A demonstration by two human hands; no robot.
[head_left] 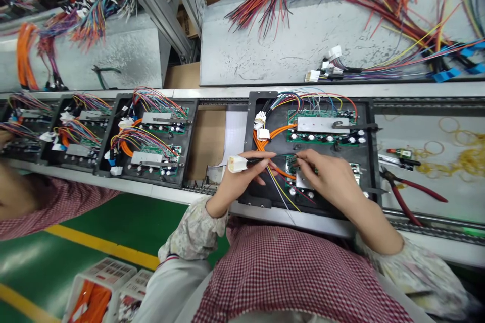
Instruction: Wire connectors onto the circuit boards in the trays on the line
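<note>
Between the fingers of my left hand (242, 179) is a wire harness with a white connector (237, 163) at its left end. Black sleeving (254, 160) runs from that connector towards my right hand (322, 174), whose thumb and fingertips pinch a black wire of the harness. Loose yellow, white and red wires (279, 189) hang below. Both hands are over a black tray (261, 192) holding two green circuit boards. The upper board (326, 133) carries a metal plate, colored wires, orange cables and white connectors (260, 119). My right hand partly hides the lower board (299, 179).
Further black trays (147, 131) with wired boards line the conveyor at left. Another person's arm (15, 186) reaches in there. Red-handled pliers (405, 189) and yellow rubber bands (468, 159) lie at right. Wire bundles (261, 5) rest on the metal shelf behind.
</note>
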